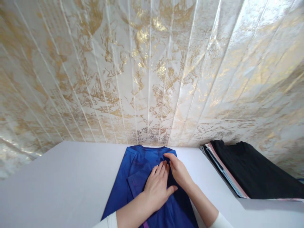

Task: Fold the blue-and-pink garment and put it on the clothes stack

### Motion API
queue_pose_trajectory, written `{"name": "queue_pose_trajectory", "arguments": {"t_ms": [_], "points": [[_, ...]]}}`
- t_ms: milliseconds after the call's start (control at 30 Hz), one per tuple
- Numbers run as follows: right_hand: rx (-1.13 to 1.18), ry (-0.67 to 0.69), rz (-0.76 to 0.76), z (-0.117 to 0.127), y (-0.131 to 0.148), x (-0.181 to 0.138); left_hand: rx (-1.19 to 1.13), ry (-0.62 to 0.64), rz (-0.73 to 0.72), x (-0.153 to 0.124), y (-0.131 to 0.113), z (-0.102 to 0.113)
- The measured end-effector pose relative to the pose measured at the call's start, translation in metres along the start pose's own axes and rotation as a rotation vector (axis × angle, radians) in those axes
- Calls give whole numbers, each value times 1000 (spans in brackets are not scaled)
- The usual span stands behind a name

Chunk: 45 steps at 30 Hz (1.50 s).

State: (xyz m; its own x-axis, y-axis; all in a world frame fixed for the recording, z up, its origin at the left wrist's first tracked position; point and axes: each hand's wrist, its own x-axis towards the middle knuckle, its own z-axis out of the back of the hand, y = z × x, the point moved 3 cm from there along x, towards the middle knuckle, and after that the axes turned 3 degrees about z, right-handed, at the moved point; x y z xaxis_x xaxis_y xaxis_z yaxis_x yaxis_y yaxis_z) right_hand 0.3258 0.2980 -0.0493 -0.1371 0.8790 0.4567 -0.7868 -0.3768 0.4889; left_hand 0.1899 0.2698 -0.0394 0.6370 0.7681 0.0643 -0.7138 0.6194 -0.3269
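On the white table [59, 183], a blue shirt [118, 193] lay in the middle, its neckline near the gold-patterned wall covering [147, 79], its lower end running out of view toward the person. The left hand [156, 183] lay palm down across it, fingers stretched and close together, thumb spread, gripping nothing; it seemed placed to press the cloth flat. The right hand [178, 169] crooked its fingers over the shirt's upper right, just beside the left; whether it pinched any fabric I could not tell. What looked like a sleeve [136, 183] lay folded inward, probably to stay within the shirt's outline. The widest stretch of tabletop ran leftward; on the right, a narrower strip parted the shirt from a stack of folded garments [223, 172] topped by a black top [251, 171], seemingly set aside to leave the hands room. The wall covering hemmed in the far edge.
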Motion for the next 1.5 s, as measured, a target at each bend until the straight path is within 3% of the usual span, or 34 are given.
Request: {"name": "queue_pose_trajectory", "arguments": {"t_ms": [200, 567, 667, 867, 1000, 1233, 1500], "points": [[-209, 187, 11, -22, 3, -13, 40, -17, 17, -17, 17, 6], [-278, 263, -21, -15, 13, -12, 176, 18, 146, -58, 50, 22], [-254, 278, -41, -14, 12, -11, 173, 63, 153, -70, 45, 26], [-285, 288, -33, -14, 16, -12, 8, 235, -43, -83, 13, 22], [-302, 301, -34, -14, 18, -11, -20, 270, -36, -85, 8, 22], [-294, 254, -23, -7, 26, -9, 21, 217, -62, -82, 13, 26], [-393, 335, -51, -21, 52, -18, 158, 56, 54, -77, 43, 22]]}}
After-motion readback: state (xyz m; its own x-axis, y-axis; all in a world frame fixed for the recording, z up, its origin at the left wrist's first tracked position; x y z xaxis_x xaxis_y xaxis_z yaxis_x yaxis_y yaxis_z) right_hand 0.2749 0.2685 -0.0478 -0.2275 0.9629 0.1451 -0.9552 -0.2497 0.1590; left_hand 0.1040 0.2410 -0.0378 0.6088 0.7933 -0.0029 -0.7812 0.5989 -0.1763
